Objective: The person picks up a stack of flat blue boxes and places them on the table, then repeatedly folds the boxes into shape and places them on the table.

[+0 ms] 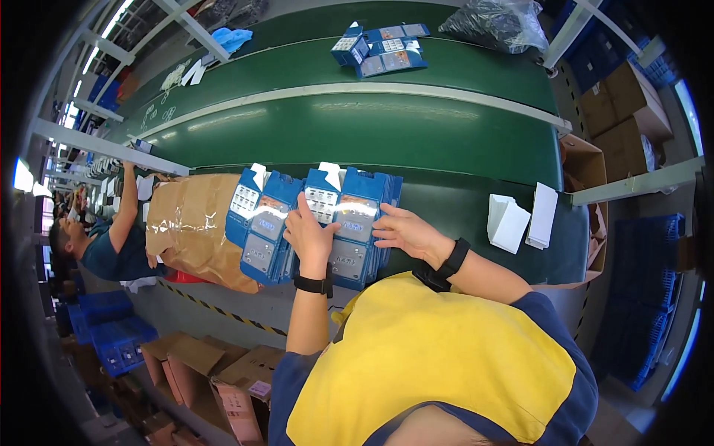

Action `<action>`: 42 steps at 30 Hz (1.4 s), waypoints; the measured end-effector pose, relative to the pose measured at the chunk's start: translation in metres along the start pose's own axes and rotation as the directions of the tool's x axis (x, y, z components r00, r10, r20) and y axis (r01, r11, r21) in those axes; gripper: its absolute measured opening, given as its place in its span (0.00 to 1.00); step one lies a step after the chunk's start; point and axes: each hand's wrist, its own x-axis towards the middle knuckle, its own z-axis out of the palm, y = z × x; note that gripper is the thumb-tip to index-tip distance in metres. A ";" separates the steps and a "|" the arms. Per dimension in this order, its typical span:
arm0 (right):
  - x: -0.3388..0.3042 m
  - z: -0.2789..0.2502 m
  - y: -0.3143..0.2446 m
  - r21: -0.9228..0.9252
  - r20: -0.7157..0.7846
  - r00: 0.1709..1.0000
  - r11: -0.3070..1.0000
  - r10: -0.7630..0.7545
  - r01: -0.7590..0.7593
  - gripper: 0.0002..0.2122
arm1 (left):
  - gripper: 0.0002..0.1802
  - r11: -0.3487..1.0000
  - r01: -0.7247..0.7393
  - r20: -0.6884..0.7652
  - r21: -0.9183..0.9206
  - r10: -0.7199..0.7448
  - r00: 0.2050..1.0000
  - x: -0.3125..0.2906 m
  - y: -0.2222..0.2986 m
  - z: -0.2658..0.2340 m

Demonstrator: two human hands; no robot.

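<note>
Two stacks of flat, unfolded blue-and-grey printed cartons lie side by side on the green bench. My left hand (312,232) rests over the inner edge of the right carton stack (349,256), index finger stretched upward and thumb spread. My right hand (409,232) is at that stack's right edge, its fingers extended and apart, the fingertips at the cartons' side. Close to my left hand, the left carton stack (260,253) leans against a crumpled brown paper package (195,223). Neither hand visibly grips a carton.
White folded paper pieces (507,223) lie at the right. On the far belt are folded blue cartons (387,56) and a dark plastic bag (494,26). A co-worker (111,241) reaches in from the left. Open cardboard boxes (245,386) and blue crates (111,327) stand below.
</note>
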 end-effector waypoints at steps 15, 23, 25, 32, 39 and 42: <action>-0.019 -0.254 0.028 -0.306 -0.389 0.883 -0.868 -0.262 -0.392 0.23 | 0.58 0.979 -0.189 -0.016 -0.073 0.189 0.982 0.031 0.026 0.047; -0.076 -0.360 0.019 -0.307 -0.557 0.786 -0.812 -0.268 -0.496 0.24 | 0.56 0.989 -0.143 -0.068 -0.041 0.140 0.988 0.020 0.053 0.059; -0.085 -0.400 0.024 -0.330 -0.530 0.792 -0.787 -0.302 -0.521 0.24 | 0.55 0.994 -0.066 -0.093 0.081 0.074 0.993 0.008 0.068 0.048; -0.093 -0.365 0.000 -0.511 -0.507 0.794 -0.625 -0.334 -0.590 0.28 | 0.49 0.995 -0.057 -0.063 0.086 0.062 0.996 0.012 0.060 0.036; -0.007 -0.133 0.015 -0.794 0.229 0.837 0.402 -0.497 0.456 0.38 | 0.47 0.998 -0.029 -0.059 0.054 0.032 0.998 0.022 0.029 0.020; 0.020 -0.056 0.009 -0.704 0.212 0.940 0.626 -0.266 0.336 0.43 | 0.44 0.995 -0.096 -0.115 -0.003 0.095 0.989 0.019 0.013 0.020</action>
